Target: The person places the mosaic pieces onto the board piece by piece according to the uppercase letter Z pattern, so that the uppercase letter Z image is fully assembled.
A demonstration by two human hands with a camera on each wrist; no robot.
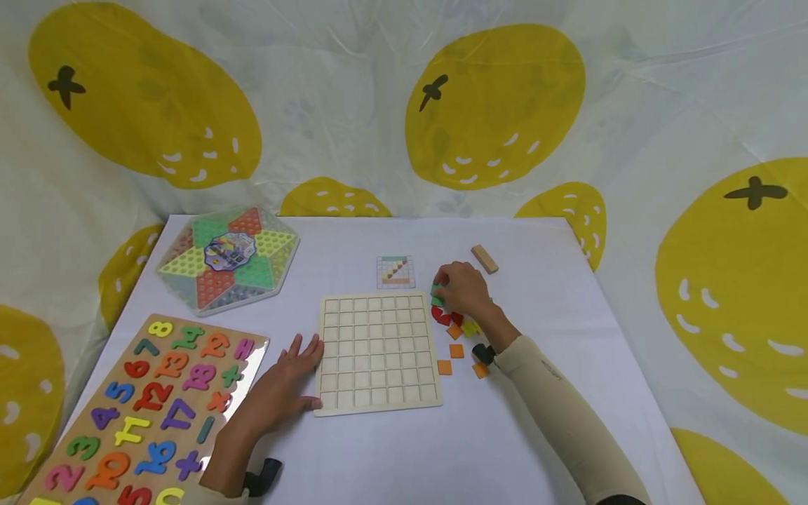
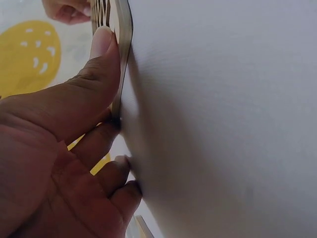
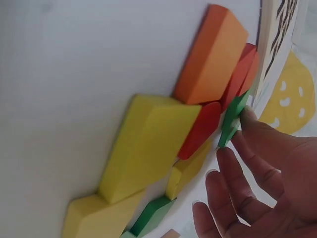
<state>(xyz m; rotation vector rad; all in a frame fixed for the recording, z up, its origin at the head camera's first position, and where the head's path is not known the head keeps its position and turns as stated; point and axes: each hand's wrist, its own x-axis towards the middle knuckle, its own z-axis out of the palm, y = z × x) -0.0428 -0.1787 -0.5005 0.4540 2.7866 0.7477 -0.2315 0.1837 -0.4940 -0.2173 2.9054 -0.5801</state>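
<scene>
A square wooden grid board (image 1: pixel 377 354), its cells bare, lies flat on the table. My left hand (image 1: pixel 280 386) rests at its left edge, fingers spread; in the left wrist view the thumb (image 2: pixel 103 47) presses against the board's rim. To the right of the board, my right hand (image 1: pixel 468 289) pinches a green block (image 3: pixel 233 119) between thumb and fingers. Red blocks (image 1: pixel 441 315), yellow blocks (image 1: pixel 470 327) and several orange square blocks (image 1: pixel 456 351) lie below that hand. More green blocks (image 3: pixel 153 216) show in the right wrist view.
Behind the board lies a small pattern card (image 1: pixel 396 272) with a gridded picture. A plain wooden bar (image 1: pixel 485 259) is at the back right. On the left are a hexagonal Chinese checkers set (image 1: pixel 229 256) and a number puzzle board (image 1: pixel 142 403). A lemon-print curtain hangs behind the table.
</scene>
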